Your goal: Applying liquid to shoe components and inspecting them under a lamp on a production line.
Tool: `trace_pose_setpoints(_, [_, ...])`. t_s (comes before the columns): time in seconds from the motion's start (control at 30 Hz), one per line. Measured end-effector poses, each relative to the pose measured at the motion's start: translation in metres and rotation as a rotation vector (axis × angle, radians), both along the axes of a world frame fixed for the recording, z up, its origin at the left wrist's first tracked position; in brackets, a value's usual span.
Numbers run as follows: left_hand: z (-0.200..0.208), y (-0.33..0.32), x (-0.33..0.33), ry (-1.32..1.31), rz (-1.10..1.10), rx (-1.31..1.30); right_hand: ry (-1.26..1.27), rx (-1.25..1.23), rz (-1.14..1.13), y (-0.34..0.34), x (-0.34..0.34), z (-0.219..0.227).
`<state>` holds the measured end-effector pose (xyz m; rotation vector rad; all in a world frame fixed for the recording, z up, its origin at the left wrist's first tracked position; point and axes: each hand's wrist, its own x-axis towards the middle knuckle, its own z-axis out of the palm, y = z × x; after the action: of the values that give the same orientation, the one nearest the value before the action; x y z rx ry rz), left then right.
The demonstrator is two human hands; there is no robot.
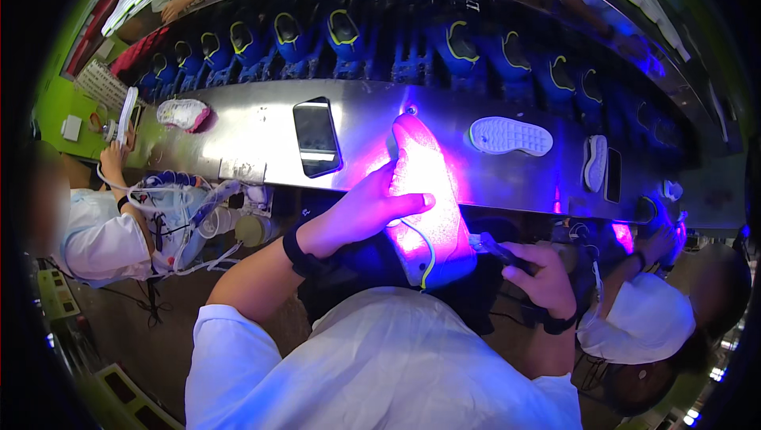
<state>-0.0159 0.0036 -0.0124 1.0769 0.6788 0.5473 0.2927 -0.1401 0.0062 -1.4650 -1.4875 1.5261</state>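
My left hand (369, 208) grips a shoe upper (432, 172) from its left side, thumb across the top. The upper's toe points away from me over the metal ledge, and its heel is close to my body. Strong pink and violet light washes out its surface. A thin yellow-green edge shows near the heel. In my right hand (545, 278) is a dark-handled brush (504, 252), its tip against or very near the right side of the heel; exact contact is hard to make out.
Along the metal ledge (254, 125) lie a phone (317, 137), a white sole (511, 137), another sole (594, 162) and a second phone (613, 175). Behind it stands a row of blue shoes (345, 38) on racks. Co-workers sit at my left (103, 228) and right (646, 315).
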Motion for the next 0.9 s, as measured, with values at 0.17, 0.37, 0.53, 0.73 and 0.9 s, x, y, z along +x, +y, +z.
trace_pose_setpoints(0.17, [-0.001,-0.01,-0.012,0.006,0.07,-0.043,-0.156,0.145,-0.014,-0.015,-0.011,0.003])
trace_pose_setpoints(0.37, [-0.014,-0.02,-0.02,-0.063,0.126,-0.23,-0.326,0.261,-0.078,-0.022,-0.024,0.009])
trace_pose_setpoints(0.53, [-0.012,-0.03,-0.018,-0.124,0.13,-0.491,-0.474,0.399,-0.093,-0.013,-0.023,0.032])
trace_pose_setpoints(0.73, [-0.005,-0.036,-0.005,-0.171,0.109,-0.736,-0.495,0.521,-0.069,0.01,-0.007,0.047])
trace_pose_setpoints(0.9, [-0.023,-0.028,-0.002,-0.425,0.1,-1.025,-0.493,0.554,-0.048,0.038,0.0,0.045])
